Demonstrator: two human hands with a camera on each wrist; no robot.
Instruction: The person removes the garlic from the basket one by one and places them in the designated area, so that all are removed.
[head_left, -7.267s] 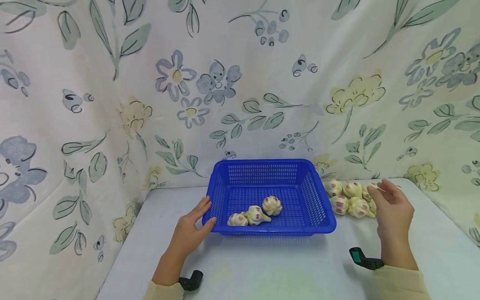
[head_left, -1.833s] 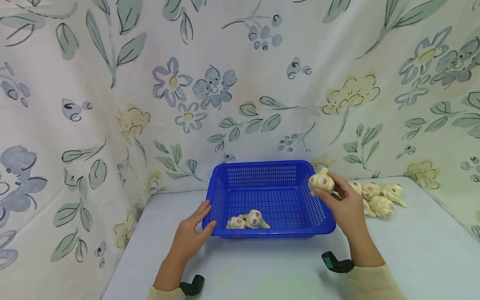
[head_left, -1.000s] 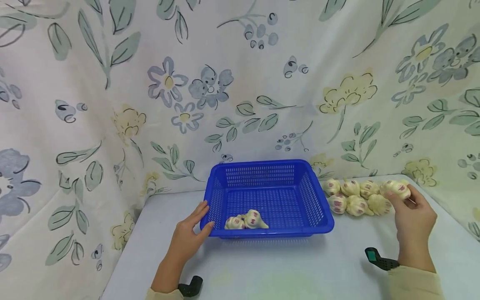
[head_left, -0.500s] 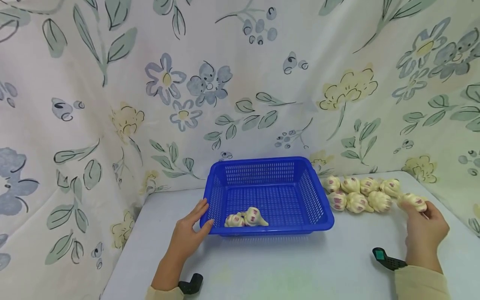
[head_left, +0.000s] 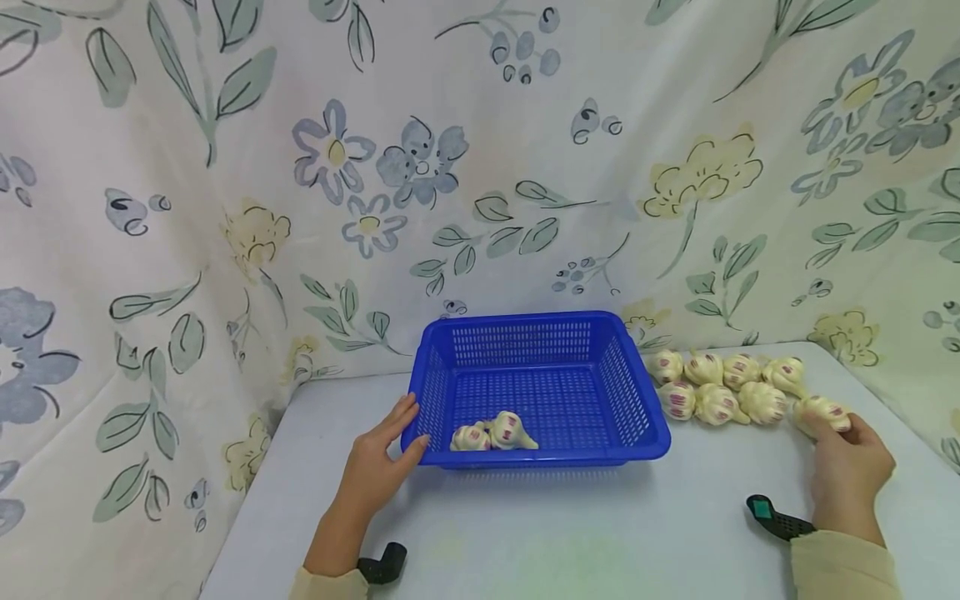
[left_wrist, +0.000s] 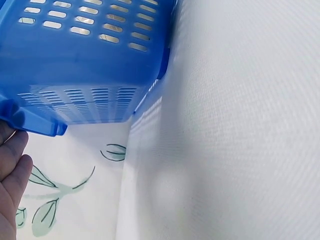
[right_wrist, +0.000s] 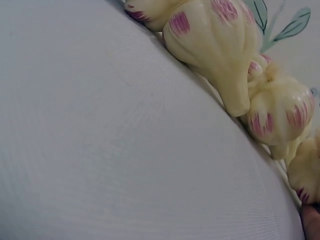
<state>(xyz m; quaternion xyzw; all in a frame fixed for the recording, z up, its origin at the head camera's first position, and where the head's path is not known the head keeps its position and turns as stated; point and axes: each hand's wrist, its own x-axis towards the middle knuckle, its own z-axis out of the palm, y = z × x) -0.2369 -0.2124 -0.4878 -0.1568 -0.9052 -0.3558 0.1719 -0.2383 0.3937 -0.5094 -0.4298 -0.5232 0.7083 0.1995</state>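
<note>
In the head view, my left hand [head_left: 378,462] rests at the left rim of a blue plastic basket [head_left: 536,456], fingers fairly straight and thumb at the front corner. The left wrist view shows its fingers [left_wrist: 15,175] right at the rim. Two garlic bulbs [head_left: 507,431] lie inside near the basket's front wall. To the right, my right hand [head_left: 853,467] pinches a garlic bulb [head_left: 822,415] between thumb and fingers, close to the tabletop at the right end of the front row. Only a fingertip [right_wrist: 312,220] and part of that bulb show in the right wrist view.
Several more garlic bulbs [head_left: 716,404] sit in two rows right of the basket, between it and my right hand. A white-covered table [head_left: 525,533] lies beneath. Floral cloth [head_left: 480,167] hangs directly behind.
One bulb has left the basket. My right hand carried it rightward past the rows and lowered it at their right end; over the last half second it barely moves. My left hand stays at the rim.
</note>
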